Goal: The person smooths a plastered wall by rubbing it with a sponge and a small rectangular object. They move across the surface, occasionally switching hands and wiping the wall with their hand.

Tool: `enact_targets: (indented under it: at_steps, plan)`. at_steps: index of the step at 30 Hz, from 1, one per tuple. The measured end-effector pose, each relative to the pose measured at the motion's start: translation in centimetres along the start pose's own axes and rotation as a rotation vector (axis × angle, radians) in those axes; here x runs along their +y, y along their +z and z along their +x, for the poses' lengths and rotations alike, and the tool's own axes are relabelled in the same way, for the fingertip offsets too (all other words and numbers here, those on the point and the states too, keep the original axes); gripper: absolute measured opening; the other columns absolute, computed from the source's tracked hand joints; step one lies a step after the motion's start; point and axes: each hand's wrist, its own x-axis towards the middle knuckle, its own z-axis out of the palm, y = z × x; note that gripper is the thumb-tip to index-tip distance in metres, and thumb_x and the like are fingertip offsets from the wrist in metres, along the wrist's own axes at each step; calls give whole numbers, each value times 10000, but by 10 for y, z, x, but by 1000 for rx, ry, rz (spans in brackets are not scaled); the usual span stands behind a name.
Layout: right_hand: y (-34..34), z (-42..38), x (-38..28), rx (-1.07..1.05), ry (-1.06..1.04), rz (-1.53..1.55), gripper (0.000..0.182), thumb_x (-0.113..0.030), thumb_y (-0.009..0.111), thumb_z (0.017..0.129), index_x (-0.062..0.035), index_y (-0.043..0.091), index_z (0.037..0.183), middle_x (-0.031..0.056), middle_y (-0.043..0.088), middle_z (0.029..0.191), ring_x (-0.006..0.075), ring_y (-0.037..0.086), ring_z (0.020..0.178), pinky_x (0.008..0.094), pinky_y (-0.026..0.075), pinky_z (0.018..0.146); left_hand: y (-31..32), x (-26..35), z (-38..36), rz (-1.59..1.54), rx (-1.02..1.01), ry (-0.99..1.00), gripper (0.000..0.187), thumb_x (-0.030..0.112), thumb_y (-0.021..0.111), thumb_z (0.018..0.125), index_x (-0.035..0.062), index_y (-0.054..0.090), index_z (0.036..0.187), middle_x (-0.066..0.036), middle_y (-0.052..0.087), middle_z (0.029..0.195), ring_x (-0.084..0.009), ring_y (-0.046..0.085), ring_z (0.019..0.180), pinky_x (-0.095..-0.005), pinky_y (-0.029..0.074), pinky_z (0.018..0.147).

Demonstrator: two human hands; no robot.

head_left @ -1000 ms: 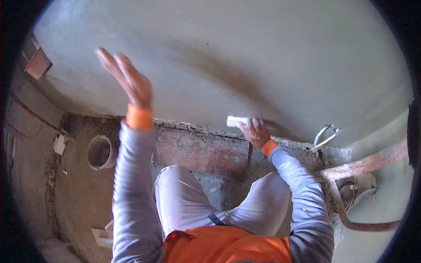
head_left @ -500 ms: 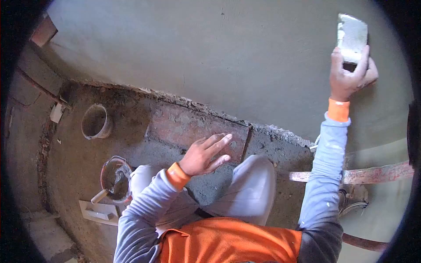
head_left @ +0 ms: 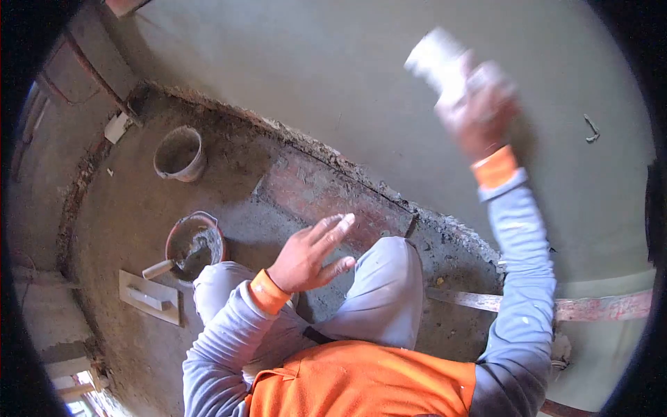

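Observation:
My right hand [head_left: 479, 108], blurred by motion, is at the grey plastered wall [head_left: 292, 76]. It grips a pale, roughly rectangular block [head_left: 439, 59] whose exact kind I cannot make out. Above my knees hangs my left hand [head_left: 309, 254], fingers apart and holding nothing, with white smears on the fingertips. Behind it a reddish, mortar-crusted board [head_left: 306, 191] lies on the floor along the wall's foot.
Left of my knee stands a bucket [head_left: 169, 243] of grey mix with a wooden-handled tool [head_left: 158, 269] in it. A flat float [head_left: 149, 297] lies beside it. Farther back is another bucket [head_left: 179, 154]. A long straight bar [head_left: 597, 306] extends at right.
My right hand has swept left along the wall with the pale block, uncovering a small dark mark at right. The view has shifted; my left hand stays open above my knees.

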Motion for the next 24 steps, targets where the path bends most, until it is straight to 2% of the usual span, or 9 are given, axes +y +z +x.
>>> enact_targets:
  at_steps: [4, 6, 10, 11, 13, 15, 18, 20, 24]
  plan:
    - [-60, 115, 89, 340, 124, -248, 663, -230, 756, 721, -43, 480, 1294, 115, 442, 999, 243, 460, 888, 403, 400, 763, -5, 2, 9, -35, -10, -7, 690, 344, 678, 846, 13, 400, 1384, -216, 527, 1266, -371, 592, 1061, -418, 519, 847]
    - [-32, 117, 113, 183, 100, -102, 844, -430, 837, 615, -79, 526, 1317, 141, 516, 957, 308, 515, 816, 431, 414, 630, -4, 5, 10, -18, -31, 38, 722, 329, 705, 828, -7, 392, 1385, -232, 514, 1295, -383, 574, 1115, -427, 510, 889]
    - [25, -28, -61, -297, 7, 33, 640, -267, 631, 755, -62, 488, 1345, 145, 542, 1087, 327, 529, 937, 487, 437, 730, -2, 13, 8, -36, -37, 79, 718, 349, 703, 826, -6, 406, 1375, -227, 518, 1294, -388, 575, 1106, -421, 514, 881]
    - [52, -98, -101, -178, -265, -104, 529, -232, 536, 840, -9, 510, 1319, 144, 533, 1182, 325, 522, 993, 502, 425, 831, -2, 15, 7, -36, -46, 70, 712, 352, 702, 827, -4, 414, 1372, -226, 519, 1293, -385, 584, 1090, -418, 517, 871]
    - [78, -203, -145, -458, -629, -12, 470, -225, 478, 866, 12, 552, 1265, 115, 536, 1193, 280, 481, 1075, 461, 384, 905, 0, 15, 1, -27, -21, 50, 693, 364, 676, 846, 8, 409, 1378, -216, 523, 1278, -365, 596, 1062, -411, 523, 839]
    - [96, -239, -157, -559, -656, 11, 475, -225, 480, 859, 17, 555, 1260, 114, 534, 1192, 275, 476, 1091, 465, 379, 914, -6, 15, -4, -8, 14, 37, 686, 380, 653, 859, 16, 400, 1383, -209, 526, 1264, -352, 600, 1041, -410, 526, 816]
    - [70, -117, -114, -169, -443, -141, 507, -223, 489, 857, 19, 529, 1301, 147, 533, 1181, 304, 513, 1055, 500, 389, 916, -7, 14, -7, -36, 24, 28, 719, 381, 669, 848, 5, 385, 1390, -226, 516, 1273, -372, 594, 1046, -423, 517, 837]
    - [13, 31, -59, -141, -66, -98, 458, -329, 616, 787, -38, 605, 1141, 150, 553, 975, 326, 551, 901, 505, 456, 710, -6, 5, -3, -43, 7, -3, 759, 377, 700, 828, -5, 375, 1397, -248, 503, 1292, -391, 586, 1067, -436, 504, 871]
    - [-33, 168, 54, 522, -1, -244, 657, -233, 772, 693, -44, 503, 1262, 110, 462, 1001, 254, 467, 912, 421, 399, 774, -6, 2, 11, -56, -12, -25, 768, 381, 694, 832, 8, 358, 1412, -247, 507, 1259, -399, 587, 1046, -438, 507, 853]
